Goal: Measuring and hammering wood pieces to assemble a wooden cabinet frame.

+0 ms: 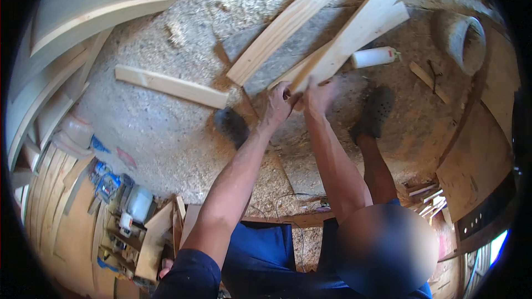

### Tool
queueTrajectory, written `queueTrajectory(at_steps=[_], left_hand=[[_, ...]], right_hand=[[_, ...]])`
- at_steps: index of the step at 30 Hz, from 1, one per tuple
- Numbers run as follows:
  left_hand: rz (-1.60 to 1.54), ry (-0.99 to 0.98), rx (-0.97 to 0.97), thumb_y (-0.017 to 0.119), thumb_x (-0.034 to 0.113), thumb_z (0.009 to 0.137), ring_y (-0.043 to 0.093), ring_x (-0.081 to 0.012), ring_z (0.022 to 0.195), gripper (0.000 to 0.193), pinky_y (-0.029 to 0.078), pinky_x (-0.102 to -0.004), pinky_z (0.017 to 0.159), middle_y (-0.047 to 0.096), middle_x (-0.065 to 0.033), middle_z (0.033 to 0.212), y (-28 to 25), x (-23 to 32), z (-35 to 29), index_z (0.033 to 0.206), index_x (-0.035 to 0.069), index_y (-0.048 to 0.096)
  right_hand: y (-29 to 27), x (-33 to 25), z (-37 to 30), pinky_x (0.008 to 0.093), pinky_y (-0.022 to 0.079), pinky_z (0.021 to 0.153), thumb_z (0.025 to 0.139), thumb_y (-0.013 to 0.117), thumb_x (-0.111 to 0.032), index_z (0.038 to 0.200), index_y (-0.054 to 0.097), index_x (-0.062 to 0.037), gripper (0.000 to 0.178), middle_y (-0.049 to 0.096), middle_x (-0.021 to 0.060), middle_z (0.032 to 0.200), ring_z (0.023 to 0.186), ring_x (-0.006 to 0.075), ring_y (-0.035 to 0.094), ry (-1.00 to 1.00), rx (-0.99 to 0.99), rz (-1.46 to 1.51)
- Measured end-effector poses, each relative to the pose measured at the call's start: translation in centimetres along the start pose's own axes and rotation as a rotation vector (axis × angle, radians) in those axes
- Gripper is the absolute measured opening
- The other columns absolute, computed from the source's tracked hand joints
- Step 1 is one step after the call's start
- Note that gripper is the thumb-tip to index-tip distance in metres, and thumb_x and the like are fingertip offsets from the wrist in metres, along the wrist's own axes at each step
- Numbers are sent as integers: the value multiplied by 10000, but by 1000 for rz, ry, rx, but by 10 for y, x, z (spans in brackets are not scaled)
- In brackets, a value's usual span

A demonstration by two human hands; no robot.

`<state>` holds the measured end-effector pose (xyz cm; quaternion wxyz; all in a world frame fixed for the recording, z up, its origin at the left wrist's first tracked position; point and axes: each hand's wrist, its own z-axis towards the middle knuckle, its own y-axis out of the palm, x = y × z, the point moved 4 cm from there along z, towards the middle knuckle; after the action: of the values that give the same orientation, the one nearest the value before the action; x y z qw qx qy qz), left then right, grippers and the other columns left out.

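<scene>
My left hand (279, 104) is closed at the near end of a pale wooden board (354, 33), its fingers curled by the board's left edge. On the right side of that same end, my right hand (318, 98) grips the board, its fingers slightly blurred. The board slants away from me to the upper right. Beneath it lies another pale board (394, 17), partly hidden. A wide plank (293, 25) rests on the floor to the left, and a white plastic bottle (374, 57) lies on its side to the right.
Shavings cover much of the floor (166, 127). A short board (172, 86) lies left of my shod feet. At far right are a pale hollow cylinder (472, 44) and a wood strip (429, 82). A blue power tool (105, 181) and a translucent container (138, 204) stand at lower left.
</scene>
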<state>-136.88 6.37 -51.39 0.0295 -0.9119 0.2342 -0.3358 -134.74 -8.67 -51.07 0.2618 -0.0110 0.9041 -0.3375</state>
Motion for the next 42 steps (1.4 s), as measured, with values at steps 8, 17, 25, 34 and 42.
queueTrajectory(at_steps=[8,17,25,34,42], left_hand=[[299,-832,1219,789,595,791,557,-380,1071,891,435,-498,1013,608,-211,1136,-142,-154,-17,1333,-55,513],[-460,-321,1022,748,350,872,465,-328,1347,967,387,-412,1138,441,-244,1484,-184,-153,-41,1588,-6,204],[-1017,-178,827,634,407,947,638,-193,855,641,580,-349,707,627,-110,1067,-241,0,-204,1457,62,455],[-1063,-276,859,642,538,952,606,-124,664,457,474,-293,505,609,-5,822,-293,67,-224,1168,135,651],[-1037,-263,784,703,607,877,552,-142,787,603,454,-351,629,570,-1,923,-293,75,-211,1238,128,639]], right_hand=[[92,-71,-49,520,431,1062,820,800,-509,1497,261,122,1071,457,332,1362,1296,457,468,-259,-51,-149],[145,-40,1,494,461,1053,734,864,-388,1382,295,170,1027,447,337,1326,1211,434,526,-200,-180,24],[-34,-64,-90,448,371,1112,952,636,-224,1524,298,55,720,445,233,1425,1304,333,466,-189,-272,319],[-114,-88,-109,387,432,1009,988,618,-417,1514,381,21,724,512,184,1355,1214,247,509,-94,-378,280],[-123,-97,-112,254,488,563,984,624,-434,1422,477,-19,621,619,84,1070,745,90,557,-74,-399,308]])
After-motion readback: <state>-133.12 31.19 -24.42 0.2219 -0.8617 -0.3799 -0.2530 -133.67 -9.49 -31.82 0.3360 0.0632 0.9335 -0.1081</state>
